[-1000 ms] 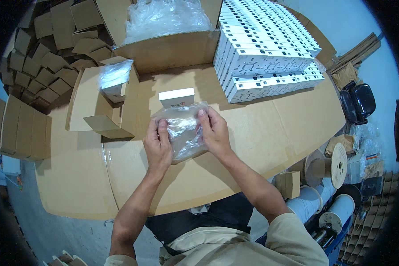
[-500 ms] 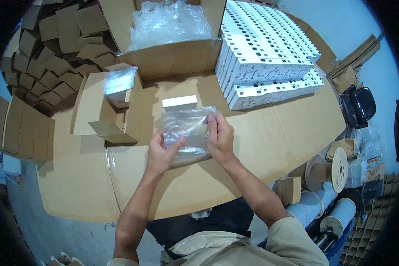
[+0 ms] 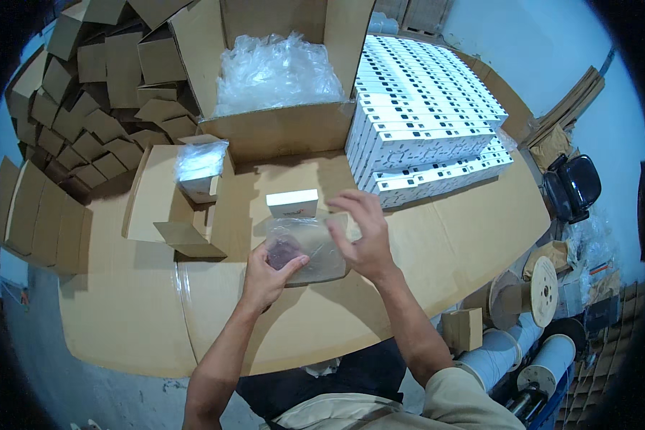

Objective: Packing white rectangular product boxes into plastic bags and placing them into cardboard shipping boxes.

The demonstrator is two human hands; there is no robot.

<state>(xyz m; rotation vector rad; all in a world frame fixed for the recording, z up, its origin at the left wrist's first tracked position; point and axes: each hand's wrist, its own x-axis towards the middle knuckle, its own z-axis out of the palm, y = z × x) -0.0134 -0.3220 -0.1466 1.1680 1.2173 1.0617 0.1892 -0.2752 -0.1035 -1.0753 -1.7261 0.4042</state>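
Over the middle of the table, a clear plastic bag (image 3: 321, 252) is gripped at its left side by my left hand (image 3: 271, 276), the thumb lying across the film. My right hand (image 3: 364, 235) is off the bag's upper right, fingers apart and curved, with nothing visible in them. Just beyond the bag sits a small white box (image 3: 292, 203), near the right fingertips. To the left stands an opened brown carton (image 3: 197, 240), with a plastic-wrapped packet (image 3: 199, 163) in its far end.
A large carton (image 3: 279, 132) full of clear plastic bags (image 3: 279, 75) stands at the back. Stacked white boxes (image 3: 430, 143) fill the back right. Folded brown cartons (image 3: 43, 211) and a heap of small cartons (image 3: 111, 107) lie left. Spools (image 3: 541, 290) stand off the table's right edge.
My right hand has let go of the bag and opened, rising from its right edge. My left hand keeps hold of the bag. The view has tilted slightly up.
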